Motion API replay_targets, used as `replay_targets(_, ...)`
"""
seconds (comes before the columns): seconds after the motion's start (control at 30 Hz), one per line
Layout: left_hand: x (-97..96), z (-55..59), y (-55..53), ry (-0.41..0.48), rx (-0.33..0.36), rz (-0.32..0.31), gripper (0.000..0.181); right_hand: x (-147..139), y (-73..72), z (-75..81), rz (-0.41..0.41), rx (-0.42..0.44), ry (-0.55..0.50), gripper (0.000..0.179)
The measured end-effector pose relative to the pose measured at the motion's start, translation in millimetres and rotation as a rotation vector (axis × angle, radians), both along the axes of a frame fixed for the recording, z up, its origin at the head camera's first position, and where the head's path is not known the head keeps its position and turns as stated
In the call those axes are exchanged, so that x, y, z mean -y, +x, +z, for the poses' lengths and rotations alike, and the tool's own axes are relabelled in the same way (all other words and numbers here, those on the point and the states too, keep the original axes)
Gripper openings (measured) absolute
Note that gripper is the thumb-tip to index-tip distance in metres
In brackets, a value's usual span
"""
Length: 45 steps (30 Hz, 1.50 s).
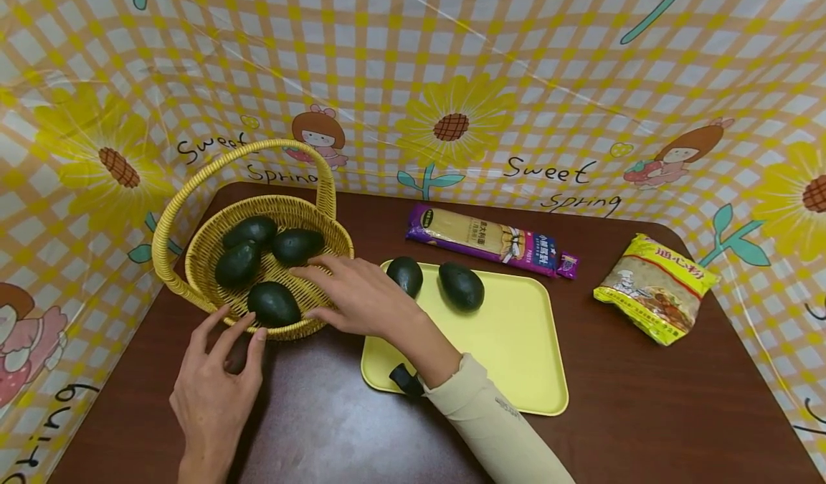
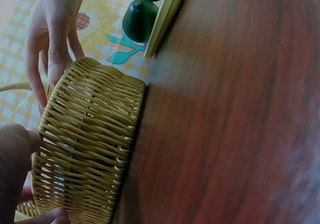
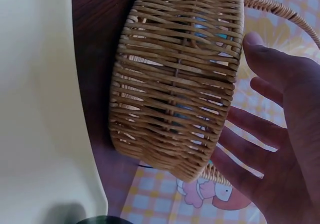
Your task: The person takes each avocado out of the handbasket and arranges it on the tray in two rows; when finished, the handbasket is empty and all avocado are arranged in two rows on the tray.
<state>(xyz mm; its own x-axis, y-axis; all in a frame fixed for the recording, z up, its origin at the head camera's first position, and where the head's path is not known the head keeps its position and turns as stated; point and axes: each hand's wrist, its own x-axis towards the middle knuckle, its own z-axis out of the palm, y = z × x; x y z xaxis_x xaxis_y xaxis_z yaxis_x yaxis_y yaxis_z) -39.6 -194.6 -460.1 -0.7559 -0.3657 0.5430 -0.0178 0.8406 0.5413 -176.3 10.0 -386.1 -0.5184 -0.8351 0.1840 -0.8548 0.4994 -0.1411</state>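
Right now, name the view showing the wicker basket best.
The head view: it shows the wicker basket with its full handle and four avocados inside. Both wrist views show mainly its woven side and parts of the handle.

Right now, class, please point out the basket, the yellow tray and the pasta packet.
Basket (image 3: 192, 82), right wrist view: woven side wall.
Yellow tray (image 1: 506, 351), head view: bare floor.
Pasta packet (image 1: 480, 237), head view: front.

Basket (image 2: 90, 134) from the head above, close from both wrists
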Motion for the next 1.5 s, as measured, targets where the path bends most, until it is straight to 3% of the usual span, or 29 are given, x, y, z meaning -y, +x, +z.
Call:
replay_targets(0.57, 0.3, 0.5, -0.2, -0.010, 0.001, 0.000, 0.030, 25, -5.5, 2.0, 0.050, -0.028, 0.067, 0.065)
replay_targets(1.0, 0.3, -0.6, -0.4, 0.003, -0.021, -0.004, 0.030, 37, -8.2, 0.0, 0.096, 0.059, 0.062, 0.068)
replay_targets(1.27, -0.3, -0.7, 0.6, 0.012, -0.003, 0.002, 0.030, 42, -12.1, 3.4, 0.120, 0.170, 0.143, 0.072)
replay_targets(1.5, 0.0, -1.0, -0.3, 0.013, -0.007, -0.005, 0.030, 47, -17.2, 2.9, 0.180, 0.136, 0.143, 0.075)
